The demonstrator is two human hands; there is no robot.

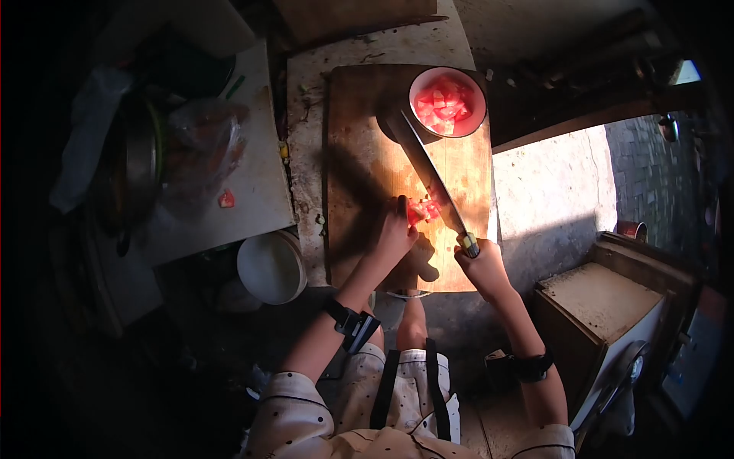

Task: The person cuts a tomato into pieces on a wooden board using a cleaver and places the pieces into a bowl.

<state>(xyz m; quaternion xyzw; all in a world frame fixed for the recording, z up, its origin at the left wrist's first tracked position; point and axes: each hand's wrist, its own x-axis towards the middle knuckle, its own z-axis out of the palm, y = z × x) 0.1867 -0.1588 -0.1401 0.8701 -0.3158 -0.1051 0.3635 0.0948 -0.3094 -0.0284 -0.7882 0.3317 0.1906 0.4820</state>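
Observation:
My right hand (483, 264) is wrapped round the handle of a long knife (430, 170), whose blade slants up and left over the wooden cutting board (363, 99). Left of the blade, red and pale tomato-like pieces (423, 210) lie on the board. My left hand (395, 229) is at their left side with its fingers bent and pressed against them; the fingertips are partly hidden. Near the board's upper right corner stands a bowl (414, 76) with a dark rim, holding several chunks (443, 103) of the same red food. The knife tip reaches close to the bowl's lower left side.
On the left, a pale table (229, 218) bears a clear plastic bag (202, 145), a small red piece (226, 199) and a dark pan (134, 164). A white bucket (269, 268) stands below it. A wooden cabinet (600, 302) is at the lower right.

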